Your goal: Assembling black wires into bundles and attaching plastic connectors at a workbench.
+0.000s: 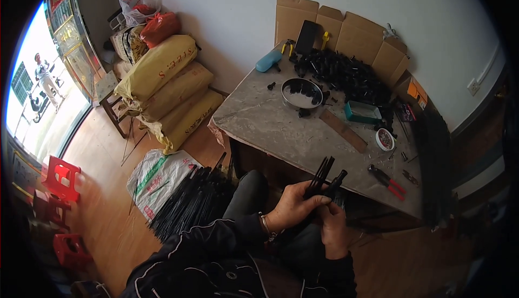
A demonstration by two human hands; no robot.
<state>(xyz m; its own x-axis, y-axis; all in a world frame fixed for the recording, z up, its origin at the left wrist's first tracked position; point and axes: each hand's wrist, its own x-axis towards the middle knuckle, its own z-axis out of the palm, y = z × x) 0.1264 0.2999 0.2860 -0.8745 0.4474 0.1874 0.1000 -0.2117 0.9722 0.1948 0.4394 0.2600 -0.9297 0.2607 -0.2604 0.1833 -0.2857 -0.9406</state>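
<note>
My left hand (293, 209) is closed around several thin black rods (323, 172), whose ends stick up past its fingers in front of the table edge. Close beside it, my right hand (333, 229) is closed, its fingers meeting my left thumb. From where the two hands meet, a thicker black tube-like piece (337, 181) with a knobbed end points up and to the right. Its lower end is hidden by the fingers, and I cannot tell which hand bears it. Left of my knee, a large bundle of long black rods (192, 203) lies on a white sack (148, 176).
On the grey table (254, 103) are a heap of black parts (346, 74), a steel bowl (301, 94), a green box (362, 112), a wooden strip (343, 130) and red-handled pliers (386, 182). Stacked yellow sacks (178, 84) and red stools (62, 179) stand left. A person (46, 79) is outside the doorway.
</note>
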